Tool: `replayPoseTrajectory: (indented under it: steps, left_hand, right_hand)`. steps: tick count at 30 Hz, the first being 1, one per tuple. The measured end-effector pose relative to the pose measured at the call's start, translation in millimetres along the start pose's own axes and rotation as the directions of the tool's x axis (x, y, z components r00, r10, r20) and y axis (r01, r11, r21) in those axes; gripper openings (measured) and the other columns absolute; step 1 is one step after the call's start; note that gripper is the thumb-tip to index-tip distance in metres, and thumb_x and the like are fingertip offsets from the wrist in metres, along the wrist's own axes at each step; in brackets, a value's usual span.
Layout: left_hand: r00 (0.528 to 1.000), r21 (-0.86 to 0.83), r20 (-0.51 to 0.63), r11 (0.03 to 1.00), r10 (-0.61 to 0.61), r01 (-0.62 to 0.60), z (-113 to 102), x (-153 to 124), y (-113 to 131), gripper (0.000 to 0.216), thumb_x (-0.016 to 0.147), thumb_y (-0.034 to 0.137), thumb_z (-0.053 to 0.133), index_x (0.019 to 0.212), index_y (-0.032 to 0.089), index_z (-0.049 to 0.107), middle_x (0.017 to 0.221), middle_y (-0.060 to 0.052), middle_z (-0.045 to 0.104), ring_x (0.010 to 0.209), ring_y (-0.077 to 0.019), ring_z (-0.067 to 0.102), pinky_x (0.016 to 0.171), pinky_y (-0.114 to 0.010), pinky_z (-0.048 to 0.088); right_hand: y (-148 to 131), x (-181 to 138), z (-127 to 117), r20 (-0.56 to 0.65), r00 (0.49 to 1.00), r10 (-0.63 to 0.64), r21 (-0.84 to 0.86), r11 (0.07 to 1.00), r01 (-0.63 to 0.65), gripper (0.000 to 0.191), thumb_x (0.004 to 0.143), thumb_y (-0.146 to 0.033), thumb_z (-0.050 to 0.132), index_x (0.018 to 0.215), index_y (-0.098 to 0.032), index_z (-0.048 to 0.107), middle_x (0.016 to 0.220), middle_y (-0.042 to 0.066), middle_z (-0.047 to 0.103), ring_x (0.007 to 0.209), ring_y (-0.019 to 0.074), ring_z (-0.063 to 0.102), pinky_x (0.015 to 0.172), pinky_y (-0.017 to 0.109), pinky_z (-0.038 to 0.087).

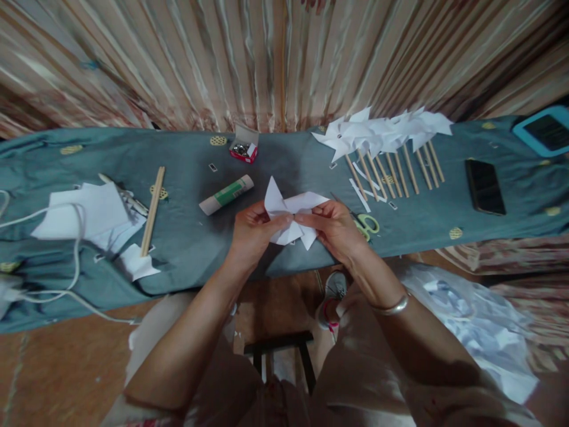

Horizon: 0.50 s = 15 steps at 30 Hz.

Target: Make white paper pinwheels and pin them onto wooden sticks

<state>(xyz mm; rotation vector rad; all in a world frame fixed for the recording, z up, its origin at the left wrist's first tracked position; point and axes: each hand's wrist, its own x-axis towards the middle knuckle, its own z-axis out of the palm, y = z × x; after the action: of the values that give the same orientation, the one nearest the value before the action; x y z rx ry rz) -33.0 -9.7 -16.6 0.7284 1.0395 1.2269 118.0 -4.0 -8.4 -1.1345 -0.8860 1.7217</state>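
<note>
A white paper pinwheel (pixel 306 203) is held between both hands above the front edge of the cloth-covered table. My left hand (pixel 255 231) grips its left side, thumb pressed near the centre. From the right, my right hand (pixel 340 228) pinches it, its thumb also at the middle. Whatever lies under the thumbs is hidden. Beyond the left hand lies a glue stick (pixel 227 194) with a green label. Green-handled scissors (pixel 367 225) rest just right of the right hand, partly covered by it. A small red box (pixel 244 144) of shiny metal pieces stands open behind.
Several finished pinwheels on sticks (pixel 382 135) lie at the back right, with paper strips (pixel 360 187) near them. A phone (pixel 485 186) and a blue-framed device (pixel 544 131) lie farther right. Paper sheets (pixel 84 213), wooden sticks (pixel 153 210) and a white cable (pixel 79 249) occupy the left.
</note>
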Motion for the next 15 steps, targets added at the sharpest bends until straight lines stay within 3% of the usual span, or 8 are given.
replayPoseTrajectory:
  steps: [9,15]
  left_hand:
    - [1.000,0.034,-0.018,0.999,0.002,-0.001,-3.1,1.3,-1.3,0.025,0.051,0.024,0.088,0.072,0.016,0.076,0.071,-0.001,0.075,0.061,-0.0137,0.064,0.062,-0.025,0.050]
    - [1.000,0.015,-0.014,1.000,-0.004,0.004,-2.4,0.9,-0.7,0.028,0.050,0.026,0.090,0.071,0.016,0.075,0.069,0.000,0.074,0.058,-0.0128,0.062,0.059,-0.024,0.048]
  right_hand:
    - [-0.6,0.0,4.0,0.021,0.999,-0.029,0.000,1.000,0.029,0.030,0.049,-0.037,0.093,0.066,-0.020,0.075,0.061,-0.003,0.071,0.054,0.0099,0.060,0.057,0.022,0.049]
    - [0.9,0.0,3.0,0.003,1.000,-0.030,-0.028,0.999,0.030,0.031,0.049,-0.037,0.094,0.053,-0.020,0.068,0.052,-0.005,0.064,0.047,0.0074,0.052,0.051,0.021,0.044]
